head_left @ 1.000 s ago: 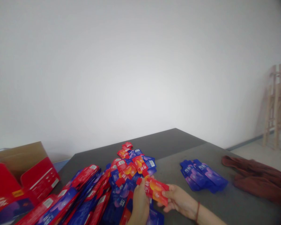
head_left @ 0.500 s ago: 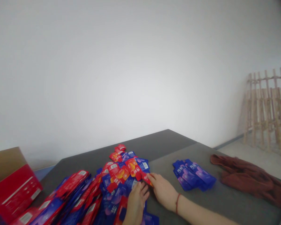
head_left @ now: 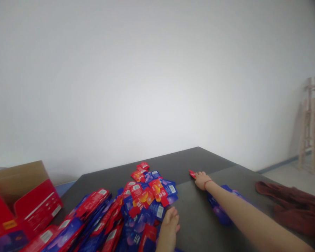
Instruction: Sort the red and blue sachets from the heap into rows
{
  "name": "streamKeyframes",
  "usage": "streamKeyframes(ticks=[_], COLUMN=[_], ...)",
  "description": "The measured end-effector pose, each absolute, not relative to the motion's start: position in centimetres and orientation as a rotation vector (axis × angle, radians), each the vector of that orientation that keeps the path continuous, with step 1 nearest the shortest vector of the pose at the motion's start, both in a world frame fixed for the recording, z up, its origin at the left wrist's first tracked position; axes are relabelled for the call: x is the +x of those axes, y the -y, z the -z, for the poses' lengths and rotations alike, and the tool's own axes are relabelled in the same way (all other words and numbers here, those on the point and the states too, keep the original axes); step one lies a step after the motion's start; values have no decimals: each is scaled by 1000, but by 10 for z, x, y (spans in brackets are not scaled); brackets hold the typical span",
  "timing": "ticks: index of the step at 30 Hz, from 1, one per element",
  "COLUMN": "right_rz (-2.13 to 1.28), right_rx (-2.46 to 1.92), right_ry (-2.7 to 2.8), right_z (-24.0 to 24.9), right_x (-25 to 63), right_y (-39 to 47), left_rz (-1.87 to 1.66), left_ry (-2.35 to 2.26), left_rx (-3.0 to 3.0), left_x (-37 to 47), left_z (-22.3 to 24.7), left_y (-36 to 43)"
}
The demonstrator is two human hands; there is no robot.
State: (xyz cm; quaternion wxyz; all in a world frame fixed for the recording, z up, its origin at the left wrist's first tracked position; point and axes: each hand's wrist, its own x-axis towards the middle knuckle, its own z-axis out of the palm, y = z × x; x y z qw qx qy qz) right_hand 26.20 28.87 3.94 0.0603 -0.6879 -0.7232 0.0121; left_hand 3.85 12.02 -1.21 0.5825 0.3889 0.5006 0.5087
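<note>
My right hand (head_left: 201, 181) is stretched out over the far part of the dark table, with a red bracelet at its wrist. Its fingers are closed on a small red packet (head_left: 192, 174), of which only the end shows. Beside the front right of a loose pile of packets, my left hand (head_left: 170, 224) is loosely curled and appears to hold nothing. The pile mixes red-orange packets (head_left: 157, 189) with blue packets (head_left: 140, 224) bearing purple fruit pictures. Partly behind my right forearm lies a separate group of blue packets (head_left: 220, 211).
At the left stands an open red carton (head_left: 38, 204) with brown inside flaps. Long red and blue pouches (head_left: 91, 204) lie stacked beside it. A crumpled brown cloth (head_left: 291, 203) covers the table's right side. Wooden racks (head_left: 313, 129) lean against the wall.
My right hand has moved from the pile to the far right, carrying the red packet. My left hand stays by the pile. The view has shifted slightly right.
</note>
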Motion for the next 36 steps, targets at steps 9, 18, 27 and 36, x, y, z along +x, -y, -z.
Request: streamKeyframes(ticks=[9,18,27,36], right_rz=[-150,-140,-170,-182], right_rx=[-2148,-1482,-1558,-1410], right_ry=[2139,2427,2306,2323], right_z=[-32,-76,-69,-63], right_x=[258,162,79,115], right_y=[-289,-235,-202,-187], left_rz=[-1218,-1185,-1215,-1293], left_ry=[-1152,-1196,-1070,-1102], left_rx=[915,884,830,529], left_x=[41,45,39,14], left_z=[13,4,-22,-55], left_y=[-118,-119,-109,-112])
